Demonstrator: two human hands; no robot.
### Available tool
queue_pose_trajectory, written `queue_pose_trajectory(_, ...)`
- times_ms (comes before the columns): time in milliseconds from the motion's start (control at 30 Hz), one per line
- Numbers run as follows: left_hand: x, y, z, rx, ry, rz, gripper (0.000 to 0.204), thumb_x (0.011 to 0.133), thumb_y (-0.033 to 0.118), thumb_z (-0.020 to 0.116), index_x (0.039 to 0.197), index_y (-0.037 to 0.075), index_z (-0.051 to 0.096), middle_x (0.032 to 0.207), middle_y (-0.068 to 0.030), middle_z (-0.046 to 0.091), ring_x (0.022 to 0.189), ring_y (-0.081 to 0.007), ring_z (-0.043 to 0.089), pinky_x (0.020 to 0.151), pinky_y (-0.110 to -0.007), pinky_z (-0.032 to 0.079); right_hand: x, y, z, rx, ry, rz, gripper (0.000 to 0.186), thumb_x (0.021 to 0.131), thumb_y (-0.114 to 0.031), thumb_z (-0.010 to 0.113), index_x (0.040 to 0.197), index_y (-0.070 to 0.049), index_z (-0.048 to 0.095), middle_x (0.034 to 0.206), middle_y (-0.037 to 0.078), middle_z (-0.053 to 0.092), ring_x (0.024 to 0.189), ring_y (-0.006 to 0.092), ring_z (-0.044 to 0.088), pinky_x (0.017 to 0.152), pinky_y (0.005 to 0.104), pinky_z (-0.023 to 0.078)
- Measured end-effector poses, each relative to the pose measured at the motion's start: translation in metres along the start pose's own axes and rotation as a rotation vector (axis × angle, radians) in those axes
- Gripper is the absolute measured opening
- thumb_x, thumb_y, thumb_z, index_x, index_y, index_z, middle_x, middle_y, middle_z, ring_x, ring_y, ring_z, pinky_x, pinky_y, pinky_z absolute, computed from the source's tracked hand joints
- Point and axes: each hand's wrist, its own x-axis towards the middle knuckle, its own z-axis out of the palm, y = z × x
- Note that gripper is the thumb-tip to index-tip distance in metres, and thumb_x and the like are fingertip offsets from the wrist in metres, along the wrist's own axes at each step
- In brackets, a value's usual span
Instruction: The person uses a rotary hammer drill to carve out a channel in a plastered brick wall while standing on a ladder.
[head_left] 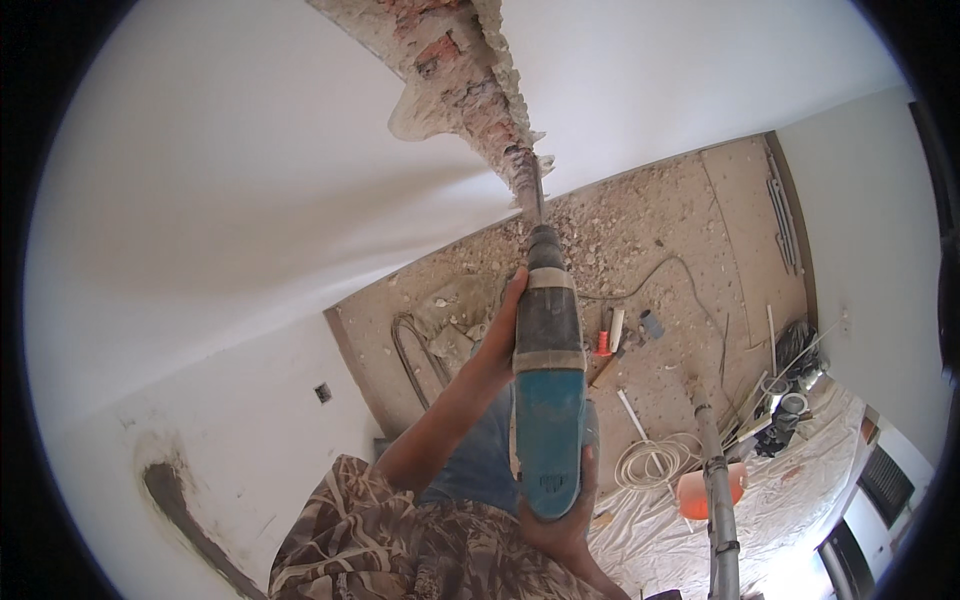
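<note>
A teal and black rotary hammer drill (550,400) points away from me, its chisel bit (540,195) reaching into a rough channel (490,105) cut in the white wall. Broken plaster and red brick show inside that channel. My left hand (502,335) grips the drill's front part from the left, with most of its fingers hidden behind the body. At the back end, my right hand (562,532) is wrapped around the rear handle, which the housing largely covers.
Rubble (600,230) litters the floor along the wall. A dark cable (690,270) trails to the right of the drill. A metal pole (718,490) stands at lower right beside an orange bucket (690,495), coiled pale tubing (650,462) and plastic sheeting (800,500).
</note>
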Motion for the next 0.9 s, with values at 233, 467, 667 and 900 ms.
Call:
queue_pose_trajectory(233,0.017,-0.002,-0.018,-0.02,0.028,-0.049,0.065,0.098,0.067,0.049,0.123,0.008,0.061,0.101,-0.0076,0.07,0.086,-0.0182,0.072,0.076,-0.035,0.062,-0.003,0.039,0.026,0.134,0.045,-0.049,0.103,0.076,-0.007,0.079,0.153,0.011,0.013,0.126,0.025,0.056,0.114,0.0326,0.063,0.098,0.0428,0.051)
queue_pose_trajectory(467,0.07,0.03,-0.035,0.004,-0.098,0.035,0.063,0.098,0.066,0.05,0.122,0.008,0.062,0.101,-0.0071,0.071,0.088,-0.0171,0.071,0.079,-0.035,0.061,0.057,0.028,0.021,0.101,0.04,0.145,0.1,0.078,-0.006,0.076,0.155,0.007,0.014,0.132,0.024,0.052,0.116,0.0308,0.061,0.1,0.0432,0.049)
queue_pose_trajectory(667,0.058,0.027,-0.001,-0.006,-0.024,0.039,0.062,0.099,0.066,0.049,0.12,0.009,0.062,0.101,-0.0067,0.071,0.089,-0.0181,0.072,0.082,-0.037,0.061,0.07,0.005,-0.011,0.228,-0.004,0.273,0.097,0.079,-0.006,0.077,0.155,0.004,0.018,0.13,0.026,0.056,0.117,0.036,0.063,0.1,0.0448,0.05)
queue_pose_trajectory(900,0.018,0.015,0.0,-0.085,0.017,-0.021,0.074,0.095,0.073,0.045,0.124,0.008,0.062,0.111,-0.0156,0.07,0.088,-0.0334,0.073,0.078,-0.05,0.064,0.034,-0.006,-0.026,0.224,0.019,0.14,0.1,0.072,-0.012,0.086,0.154,-0.001,0.029,0.125,0.031,0.063,0.113,0.043,0.067,0.093,0.0464,0.055)
